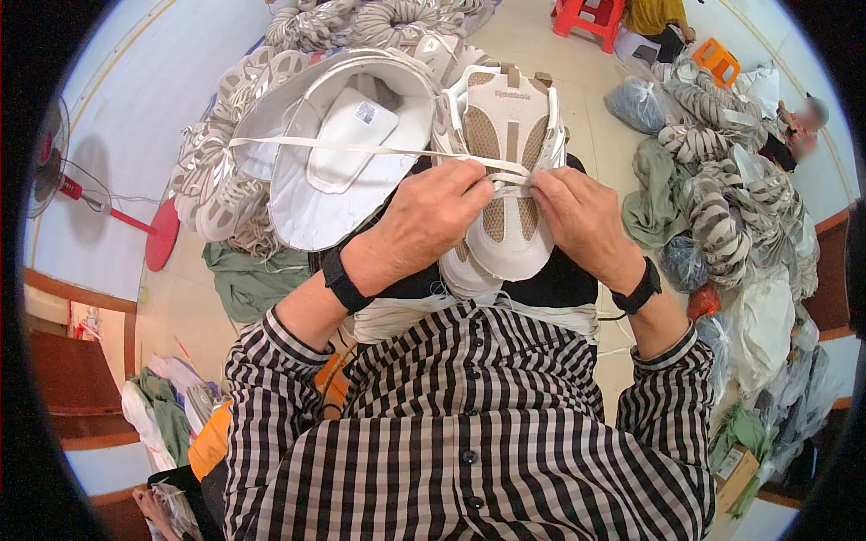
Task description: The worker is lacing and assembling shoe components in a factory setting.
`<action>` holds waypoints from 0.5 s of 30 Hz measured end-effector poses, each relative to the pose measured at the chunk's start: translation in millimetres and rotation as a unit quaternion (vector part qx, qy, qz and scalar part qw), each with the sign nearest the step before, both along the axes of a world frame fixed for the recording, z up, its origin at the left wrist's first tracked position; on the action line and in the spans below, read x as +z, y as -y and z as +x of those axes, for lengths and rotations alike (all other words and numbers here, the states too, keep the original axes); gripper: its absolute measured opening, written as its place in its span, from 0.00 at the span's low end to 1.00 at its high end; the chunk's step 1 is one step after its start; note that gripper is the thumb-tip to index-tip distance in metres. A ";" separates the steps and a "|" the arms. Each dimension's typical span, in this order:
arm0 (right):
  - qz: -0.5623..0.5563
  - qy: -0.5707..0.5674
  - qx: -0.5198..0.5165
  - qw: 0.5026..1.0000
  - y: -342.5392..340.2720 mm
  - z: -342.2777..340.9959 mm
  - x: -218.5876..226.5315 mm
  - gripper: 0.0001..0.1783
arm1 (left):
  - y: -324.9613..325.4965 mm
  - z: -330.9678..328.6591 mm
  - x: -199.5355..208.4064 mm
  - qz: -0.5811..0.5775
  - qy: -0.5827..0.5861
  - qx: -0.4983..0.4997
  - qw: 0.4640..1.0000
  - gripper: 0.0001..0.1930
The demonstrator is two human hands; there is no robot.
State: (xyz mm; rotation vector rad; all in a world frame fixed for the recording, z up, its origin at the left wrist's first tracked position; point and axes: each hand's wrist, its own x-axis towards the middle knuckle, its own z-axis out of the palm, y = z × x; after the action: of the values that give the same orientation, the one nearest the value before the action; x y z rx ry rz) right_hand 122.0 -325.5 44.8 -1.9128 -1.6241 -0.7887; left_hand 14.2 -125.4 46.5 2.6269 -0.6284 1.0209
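Hands (439, 209) (582, 216) angled inward, pinching shoelace (361, 147)

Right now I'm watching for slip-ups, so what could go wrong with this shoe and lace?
The lace stretches left across the curved white piece, so it might snag on that edge if pulled. The left hand and right hand are both at the lace near the shoe's middle, so the shoe could shift if they tug unevenly.
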 end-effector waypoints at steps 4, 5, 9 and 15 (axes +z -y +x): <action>-0.028 0.022 -0.002 0.999 4.3 -3.6 -2.7 0.15 | 0.6 3.2 -0.1 0.037 0.008 -0.009 0.999 0.12; -0.038 0.020 -0.002 0.999 5.8 -4.4 -3.0 0.15 | 2.7 4.1 -2.6 0.038 0.023 -0.007 0.999 0.11; -0.044 0.094 -0.043 0.994 6.5 -0.3 -1.7 0.16 | 12.0 11.9 -15.9 -0.013 0.122 -0.010 0.992 0.11; 0.024 0.052 -0.061 0.997 -6.9 4.6 -0.9 0.13 | 20.5 15.1 -33.1 -0.084 0.230 0.047 0.968 0.11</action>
State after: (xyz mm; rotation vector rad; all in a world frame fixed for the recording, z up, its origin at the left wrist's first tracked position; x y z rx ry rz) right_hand 126.6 -318.6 43.8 -1.9806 -1.5450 -0.9824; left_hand 29.3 -145.9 13.4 2.3002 -0.4812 1.6580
